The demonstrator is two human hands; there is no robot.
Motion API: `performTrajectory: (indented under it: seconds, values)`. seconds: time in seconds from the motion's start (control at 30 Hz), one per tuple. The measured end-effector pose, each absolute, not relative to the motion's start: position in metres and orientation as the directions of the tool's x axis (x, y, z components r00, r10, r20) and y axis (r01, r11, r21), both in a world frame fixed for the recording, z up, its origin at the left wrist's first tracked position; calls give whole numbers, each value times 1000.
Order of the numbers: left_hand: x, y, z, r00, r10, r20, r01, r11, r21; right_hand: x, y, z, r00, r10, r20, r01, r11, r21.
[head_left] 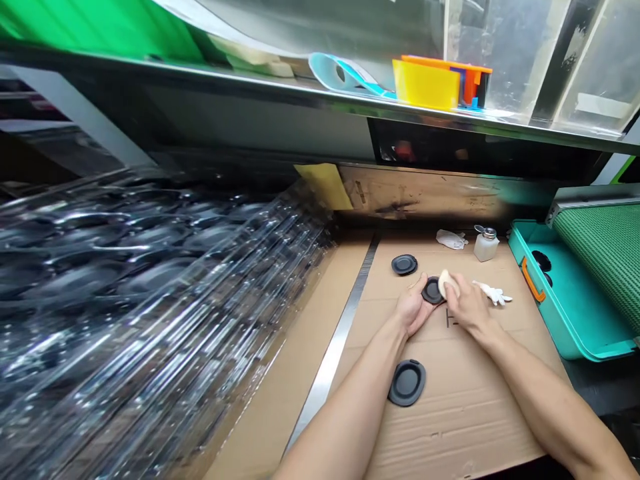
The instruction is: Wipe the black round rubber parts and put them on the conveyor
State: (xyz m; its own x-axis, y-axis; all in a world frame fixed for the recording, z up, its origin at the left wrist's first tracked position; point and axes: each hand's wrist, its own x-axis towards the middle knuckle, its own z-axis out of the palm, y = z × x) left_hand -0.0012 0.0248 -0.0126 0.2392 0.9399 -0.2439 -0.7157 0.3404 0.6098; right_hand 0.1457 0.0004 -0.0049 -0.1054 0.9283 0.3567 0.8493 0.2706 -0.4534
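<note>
Pale pad — against black disc

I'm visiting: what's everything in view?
Held piece: one, black, left hand
Pad: one, cream, right hand
Loose pieces: two, black, on cardboard
Cardboard: one, brown, below hands
Tape: one, silver, on cardboard
Bottle: one, whitish, beyond right hand
Glove: one, white, beside right hand
Crumpled item: one, white, beside bottle
Bin: one, teal, right
Bin contents: count unclear, black, inside
Belt: one, green, over bin
Trays: count unclear, transparent, left
Card: one, yellow, behind trays
Shelf: one, metallic, top
Tubs: count unclear, yellow/orange, on shelf
Curled sheet: one, blue, on shelf
Sheeting: one, green, top left
Hands: two, bare, centre
</note>
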Motion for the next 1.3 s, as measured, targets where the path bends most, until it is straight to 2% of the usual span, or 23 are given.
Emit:
performTrajectory:
  seconds: [0.1,0.2,0.27,0.37,0.43,0.63,0.77,1.0,1.3]
  values:
    - [-18,30,-8,120,962,-246,-718,256,648,161,-1,4,-106,918,381,828,294,-478]
    - [-31,32,-1,81,968,-239,-716,224,661,181,0,15,-146,886,441,867,329,-373]
    - [-32,30,4,125,955,-268,-700,277,658,195,3,19,-92,888,450,939,228,-257]
    - [-26,23,13,255,915,-314,-690,400,604,211,11,18,-54,952,302,982,106,-158]
    - [-21,17,20,326,896,-301,-701,443,558,214,15,15,-75,969,234,972,124,-200]
    - [-20,3,22,535,798,-277,-639,596,486,198,12,20,-142,859,492,774,406,-485]
    - [-14,2,12,625,724,-290,-550,673,495,184,2,26,-170,853,494,687,462,-561]
    - [-4,-2,10,571,741,-352,-477,649,593,175,-5,23,-317,860,400,668,502,-550]
    - [4,-11,6,447,838,-312,-251,453,856,177,-10,32,-426,887,178,836,462,-297]
